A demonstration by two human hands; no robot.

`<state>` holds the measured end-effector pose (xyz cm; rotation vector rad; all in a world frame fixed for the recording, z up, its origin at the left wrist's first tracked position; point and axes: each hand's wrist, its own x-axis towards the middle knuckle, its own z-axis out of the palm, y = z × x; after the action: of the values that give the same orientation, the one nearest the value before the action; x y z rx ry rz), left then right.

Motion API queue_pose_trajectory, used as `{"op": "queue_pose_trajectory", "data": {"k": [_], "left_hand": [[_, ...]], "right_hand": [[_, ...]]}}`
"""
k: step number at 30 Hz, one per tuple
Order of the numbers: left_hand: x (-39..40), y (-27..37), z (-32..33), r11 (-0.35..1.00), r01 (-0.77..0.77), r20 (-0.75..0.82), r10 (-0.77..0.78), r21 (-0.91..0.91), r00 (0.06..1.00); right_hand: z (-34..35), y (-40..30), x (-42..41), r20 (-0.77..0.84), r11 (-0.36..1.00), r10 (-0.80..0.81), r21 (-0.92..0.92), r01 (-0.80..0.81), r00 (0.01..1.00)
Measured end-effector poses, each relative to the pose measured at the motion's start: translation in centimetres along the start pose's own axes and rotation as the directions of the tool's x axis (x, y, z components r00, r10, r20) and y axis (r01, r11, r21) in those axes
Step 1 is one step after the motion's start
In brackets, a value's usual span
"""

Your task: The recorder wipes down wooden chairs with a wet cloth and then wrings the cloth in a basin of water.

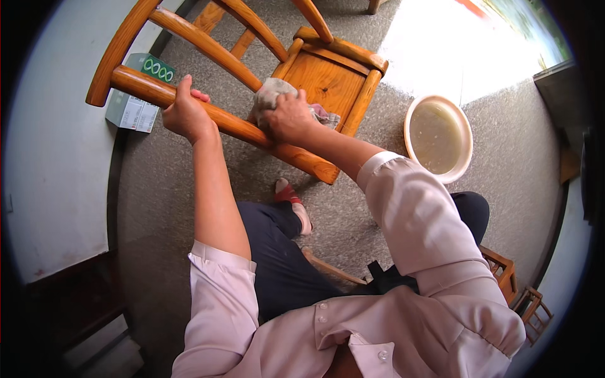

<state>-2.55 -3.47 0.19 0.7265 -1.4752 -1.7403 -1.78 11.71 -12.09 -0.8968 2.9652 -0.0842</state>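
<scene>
A varnished wooden chair (326, 80) is tilted in front of me, its backrest reaching towards the upper left. My left hand (190, 109) grips the thick side post of the backrest near its upper end. In my right hand (290, 115) is a bunched grey cloth (275, 90), pressed against the lower part of the backrest close to the seat. A loose end of the cloth with a pinkish patch hangs over the seat. The fingers of my right hand partly hide the cloth.
A round basin (437, 137) of cloudy water stands on the speckled floor to the right. Green and white boxes (134, 111) lie by the left wall. More wooden chairs (534, 314) are at the lower right. My foot in a sandal (293, 203) is below the chair.
</scene>
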Motion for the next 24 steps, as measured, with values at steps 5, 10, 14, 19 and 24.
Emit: {"op": "queue_pose_trajectory", "data": {"k": [5,10,14,19,24], "left_hand": [[-0.2,0.6,-0.1,0.998,-0.014,-0.017,0.015,0.057,1.000],[-0.1,0.2,0.2,0.999,-0.012,-0.023,0.013,0.038,1.000],[-0.1,0.1,-0.1,0.998,-0.021,-0.014,0.022,0.051,1.000],[-0.5,0.6,0.2,0.999,-0.015,-0.032,0.017,0.051,0.999],[-0.1,0.1,0.3,0.998,-0.013,-0.052,0.016,0.065,0.999]], "right_hand": [[1.3,0.6,0.0,-0.083,0.945,0.118,0.316,-0.086,0.989],[0.4,0.9,0.3,-0.053,0.972,-0.120,0.196,0.129,0.991],[0.5,0.6,0.5,-0.073,0.976,-0.214,-0.041,0.212,0.974],[-0.2,-0.7,1.2,0.101,0.946,0.020,0.319,-0.052,0.995],[-4.7,0.0,3.7,0.376,0.939,-0.123,0.344,-0.015,0.918]]}}
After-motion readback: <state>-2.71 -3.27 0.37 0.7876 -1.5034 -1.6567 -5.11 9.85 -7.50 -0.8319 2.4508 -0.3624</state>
